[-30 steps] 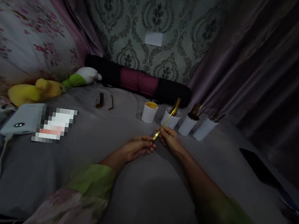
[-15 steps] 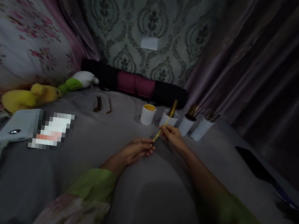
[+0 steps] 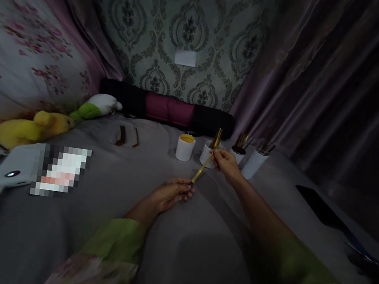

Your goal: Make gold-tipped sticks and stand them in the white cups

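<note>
A thin gold-coloured strip (image 3: pixel 201 170) runs slantwise between my two hands over the grey cloth. Its lower end is pinched by the fingertips of my left hand (image 3: pixel 173 193). My right hand (image 3: pixel 226 162) grips it higher up, with thumb and fingers pressed together. Just behind the right hand stands a white cup (image 3: pixel 206 152) with gold-coloured pieces (image 3: pixel 217 138) upright in it; the hand partly covers this cup. To its left is a white tub (image 3: pixel 185 149) holding something yellow. The strip's exact kind is hard to make out in the dim light.
Right of my hand are another white cup (image 3: pixel 238 152) and a taller white container (image 3: pixel 255 163) with thin sticks. A dark flat object (image 3: pixel 320 206) lies far right. Left are a white power bank (image 3: pixel 14 168) with cables and a yellow plush toy (image 3: pixel 34 128). A dark bolster (image 3: pixel 169 109) lies along the wall.
My right hand has slid up along the strip, away from my left hand, so more of the strip shows between them. The left hand keeps its pinch. The view has shifted slightly.
</note>
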Tool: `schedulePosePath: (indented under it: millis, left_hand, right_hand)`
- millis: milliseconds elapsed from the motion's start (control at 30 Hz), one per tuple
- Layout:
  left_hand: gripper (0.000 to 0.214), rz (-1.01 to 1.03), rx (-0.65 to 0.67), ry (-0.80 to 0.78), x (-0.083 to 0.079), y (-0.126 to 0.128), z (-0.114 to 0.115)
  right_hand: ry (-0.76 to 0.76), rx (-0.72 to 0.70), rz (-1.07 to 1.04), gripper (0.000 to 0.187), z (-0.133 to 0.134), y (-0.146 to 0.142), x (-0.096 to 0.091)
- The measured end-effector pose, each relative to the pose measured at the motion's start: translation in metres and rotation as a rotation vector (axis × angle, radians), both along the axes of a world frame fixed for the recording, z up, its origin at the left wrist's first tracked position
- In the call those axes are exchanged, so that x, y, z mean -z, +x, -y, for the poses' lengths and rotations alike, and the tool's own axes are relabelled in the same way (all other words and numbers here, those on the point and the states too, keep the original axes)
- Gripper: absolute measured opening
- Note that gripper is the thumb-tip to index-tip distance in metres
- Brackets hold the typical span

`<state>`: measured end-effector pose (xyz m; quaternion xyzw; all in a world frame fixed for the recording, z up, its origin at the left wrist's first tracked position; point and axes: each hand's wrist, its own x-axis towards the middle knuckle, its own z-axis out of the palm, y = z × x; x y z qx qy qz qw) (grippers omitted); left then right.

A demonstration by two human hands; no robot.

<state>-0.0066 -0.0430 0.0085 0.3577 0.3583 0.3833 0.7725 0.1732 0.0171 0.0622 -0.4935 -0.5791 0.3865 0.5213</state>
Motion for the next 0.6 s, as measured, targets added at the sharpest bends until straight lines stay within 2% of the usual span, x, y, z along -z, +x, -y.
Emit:
schedulePosePath:
  millis: [233, 600]
  left_hand:
    - [0.019, 0.000, -0.002, -0.019, 0.003, -0.002, -0.001]
    - [0.018, 0.004, -0.011, -0.030, 0.008, -0.002, -0.004]
  right_hand:
    - [-0.006, 0.086, -0.045, 0.024, -0.006, 0.012, -0.008]
    - [-0.015, 0.110, -0.035, 0.030, 0.000, 0.029, -0.011]
